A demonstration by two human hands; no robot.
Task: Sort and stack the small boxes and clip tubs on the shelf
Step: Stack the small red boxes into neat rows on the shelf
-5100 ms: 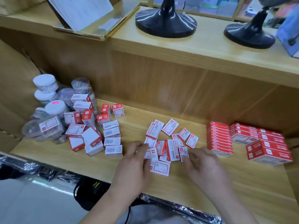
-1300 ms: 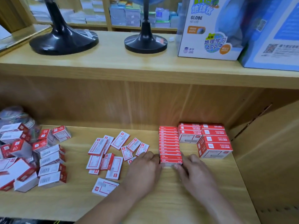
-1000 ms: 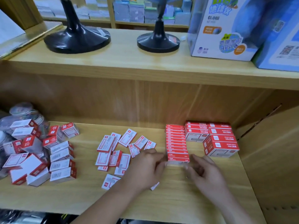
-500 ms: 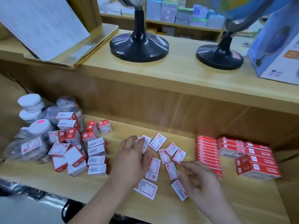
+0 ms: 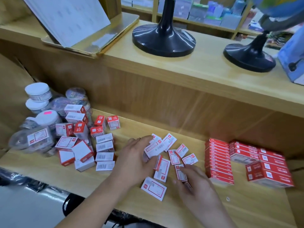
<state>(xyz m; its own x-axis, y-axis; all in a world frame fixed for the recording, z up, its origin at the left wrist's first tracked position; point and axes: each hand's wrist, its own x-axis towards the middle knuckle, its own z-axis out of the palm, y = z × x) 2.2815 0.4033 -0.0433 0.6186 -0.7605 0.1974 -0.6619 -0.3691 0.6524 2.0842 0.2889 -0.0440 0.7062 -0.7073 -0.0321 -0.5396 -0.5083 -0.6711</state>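
Several small flat red-and-white boxes (image 5: 161, 167) lie scattered mid-shelf. My left hand (image 5: 134, 162) pinches one of them (image 5: 153, 149) between thumb and fingers, slightly lifted. My right hand (image 5: 197, 190) curls its fingertips around another small flat box (image 5: 180, 172) lying on the shelf. At the right stands a neat row of red boxes (image 5: 218, 162), with larger red boxes (image 5: 269, 168) stacked beside it. On the left is a loose pile of taller red-and-white boxes (image 5: 82, 145). Behind it, clear clip tubs with white lids (image 5: 38, 94) are jumbled together.
The wooden shelf (image 5: 102, 183) ends at a side wall on the far right. The upper shelf close above carries two black globe bases (image 5: 163, 38) (image 5: 248, 58) and a gold stand with a white sheet (image 5: 92, 41). A blue carton (image 5: 292, 51) stands at the right edge.
Both hands left the front of the red row and moved left to the scattered flat boxes. My left hand has picked one up; my right has closed on another.
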